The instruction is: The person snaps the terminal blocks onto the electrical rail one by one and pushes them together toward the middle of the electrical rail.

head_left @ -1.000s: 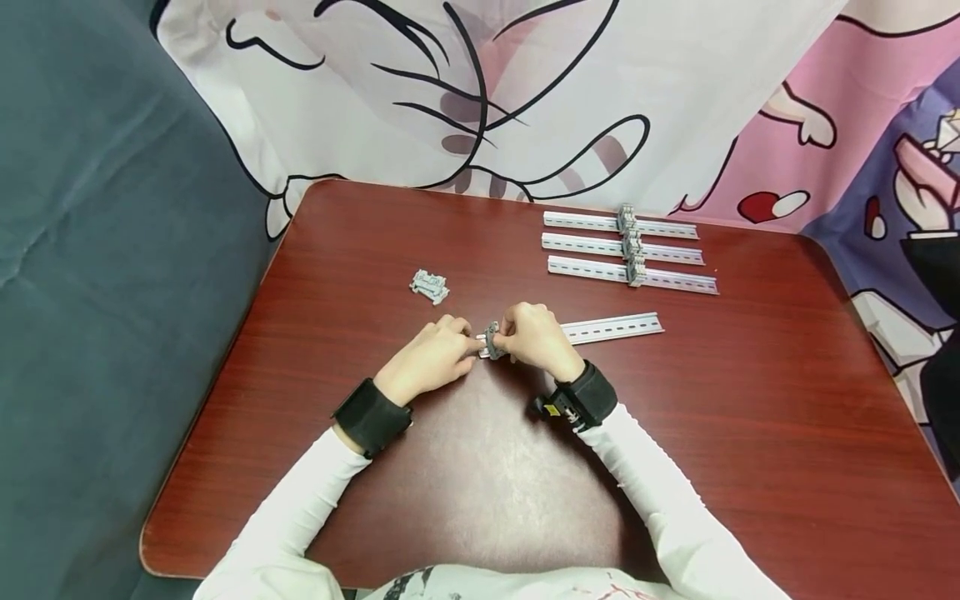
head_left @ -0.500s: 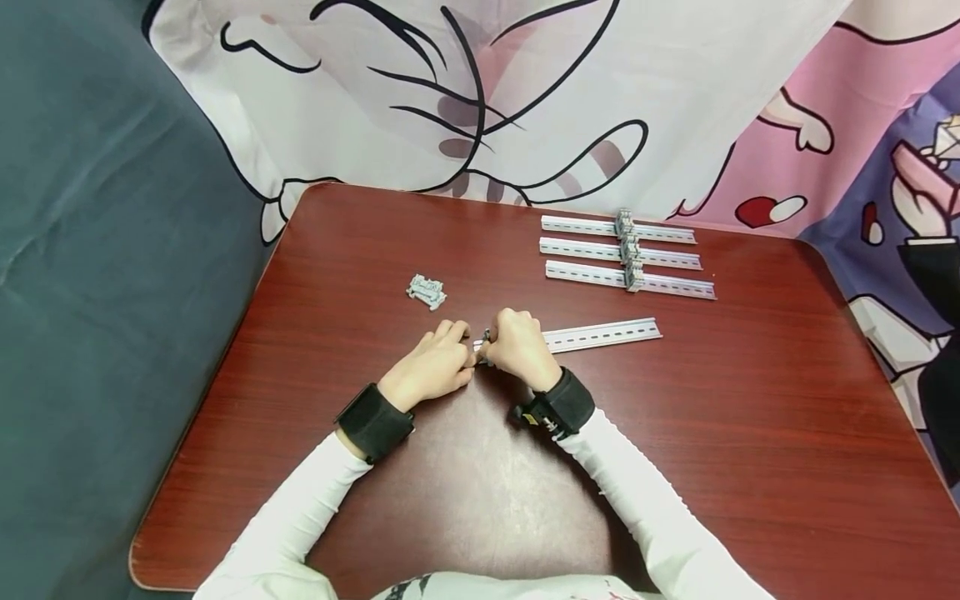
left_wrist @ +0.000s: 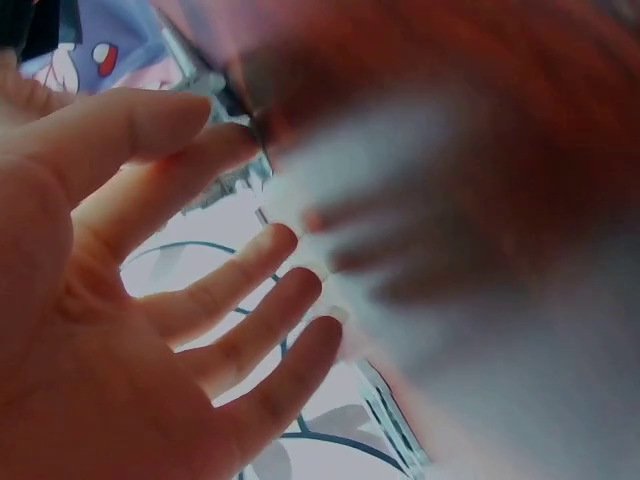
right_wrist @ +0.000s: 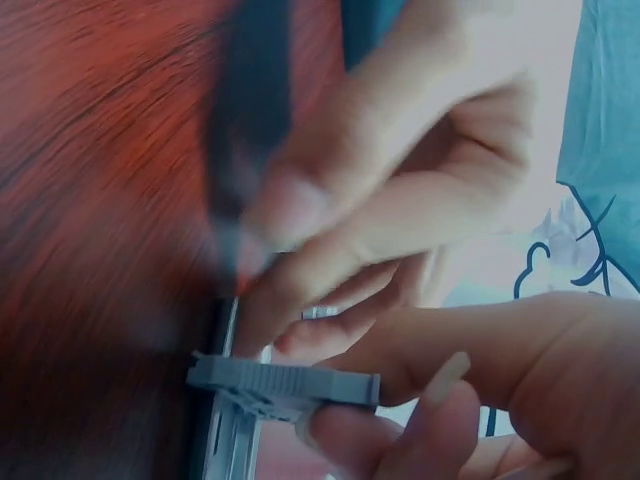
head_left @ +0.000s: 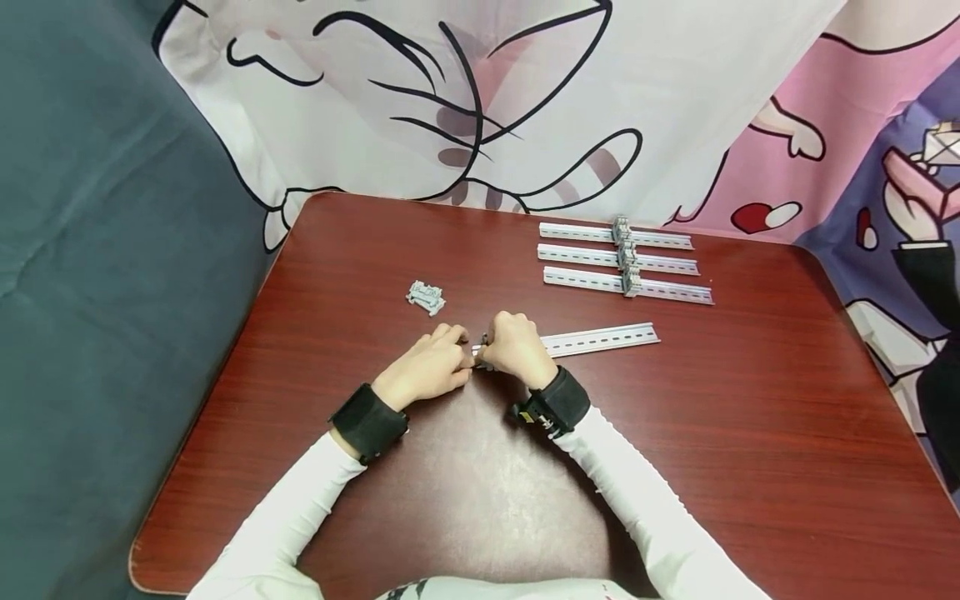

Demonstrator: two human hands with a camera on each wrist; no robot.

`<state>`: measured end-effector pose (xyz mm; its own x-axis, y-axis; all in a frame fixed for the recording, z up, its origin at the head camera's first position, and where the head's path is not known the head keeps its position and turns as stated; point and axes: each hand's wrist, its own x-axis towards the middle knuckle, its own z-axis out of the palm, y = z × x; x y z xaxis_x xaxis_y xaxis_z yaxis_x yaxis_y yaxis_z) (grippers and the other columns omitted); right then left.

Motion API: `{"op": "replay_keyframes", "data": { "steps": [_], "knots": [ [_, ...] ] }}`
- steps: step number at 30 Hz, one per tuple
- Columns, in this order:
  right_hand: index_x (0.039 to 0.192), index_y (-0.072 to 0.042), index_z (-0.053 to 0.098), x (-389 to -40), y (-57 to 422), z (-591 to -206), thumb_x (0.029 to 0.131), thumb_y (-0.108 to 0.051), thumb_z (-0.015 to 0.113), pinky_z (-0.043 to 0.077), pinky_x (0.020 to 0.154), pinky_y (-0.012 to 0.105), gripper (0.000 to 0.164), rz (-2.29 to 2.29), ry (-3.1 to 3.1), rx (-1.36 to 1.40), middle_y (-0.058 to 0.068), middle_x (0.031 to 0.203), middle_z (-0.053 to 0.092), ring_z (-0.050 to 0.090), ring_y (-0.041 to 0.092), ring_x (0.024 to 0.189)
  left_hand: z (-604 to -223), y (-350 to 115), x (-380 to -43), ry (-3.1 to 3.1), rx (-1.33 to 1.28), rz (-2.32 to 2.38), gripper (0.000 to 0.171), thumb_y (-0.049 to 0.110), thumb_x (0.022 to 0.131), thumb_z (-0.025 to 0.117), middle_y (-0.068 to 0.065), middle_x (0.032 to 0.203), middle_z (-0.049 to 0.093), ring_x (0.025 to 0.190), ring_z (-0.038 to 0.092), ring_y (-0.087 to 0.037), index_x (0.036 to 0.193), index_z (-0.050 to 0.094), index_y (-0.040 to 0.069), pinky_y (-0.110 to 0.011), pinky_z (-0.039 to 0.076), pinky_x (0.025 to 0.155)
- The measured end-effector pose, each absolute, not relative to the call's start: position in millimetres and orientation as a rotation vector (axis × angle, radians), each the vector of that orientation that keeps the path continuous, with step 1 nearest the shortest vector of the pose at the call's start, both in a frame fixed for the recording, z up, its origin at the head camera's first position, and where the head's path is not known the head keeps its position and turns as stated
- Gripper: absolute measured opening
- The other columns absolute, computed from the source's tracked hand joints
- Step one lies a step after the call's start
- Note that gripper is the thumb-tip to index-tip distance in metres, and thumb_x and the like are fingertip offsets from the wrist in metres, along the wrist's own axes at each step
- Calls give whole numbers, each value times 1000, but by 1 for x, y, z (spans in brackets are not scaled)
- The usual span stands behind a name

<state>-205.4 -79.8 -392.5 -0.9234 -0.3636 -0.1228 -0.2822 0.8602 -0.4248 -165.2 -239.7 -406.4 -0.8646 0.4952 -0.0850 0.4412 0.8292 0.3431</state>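
A slotted metal DIN rail (head_left: 600, 340) lies on the table in front of me. Near its left end, my right hand (head_left: 517, 346) pinches a thin grey terminal block (right_wrist: 285, 380) between thumb and fingers. The block stands crosswise over the rail, its lower edge right at the rail in the right wrist view. My left hand (head_left: 426, 367) is at the rail's left end, its index fingertip against it and the other fingers fairly straight and spread in the left wrist view. In the head view my right hand hides most of the block.
Loose grey terminal blocks (head_left: 426, 297) lie together beyond my left hand. Three more rails lie parallel at the back right, the nearest rail (head_left: 581, 278) among them, each with grey blocks (head_left: 627, 258) clipped near its middle. A printed cloth (head_left: 375, 150) hangs behind the table.
My right hand has moved slightly left and turned over the terminal block, covering more of it. The left hand stays at the rail end. The last half second shows almost no movement.
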Motion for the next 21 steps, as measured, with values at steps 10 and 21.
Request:
{"op": "replay_keyframes", "data": {
  "steps": [10,21],
  "knots": [
    [44,-18,38,-204,-63,-403,83,-49,70,32,42,27,60,-703,2925,-553,-7,47,33,45,16,46,-409,-262,-212,3201,-5,559,51,34,86,70,-23,106,59,98,57,-40,115,58,-6,-49,52,74],
    [59,-10,62,-223,-41,-385,91,-41,63,32,44,27,45,-777,2868,-447,-5,52,41,45,16,53,-409,-258,-238,3039,-224,412,64,43,85,71,-27,103,54,99,50,-41,111,56,-14,-50,49,78]
  ]
}}
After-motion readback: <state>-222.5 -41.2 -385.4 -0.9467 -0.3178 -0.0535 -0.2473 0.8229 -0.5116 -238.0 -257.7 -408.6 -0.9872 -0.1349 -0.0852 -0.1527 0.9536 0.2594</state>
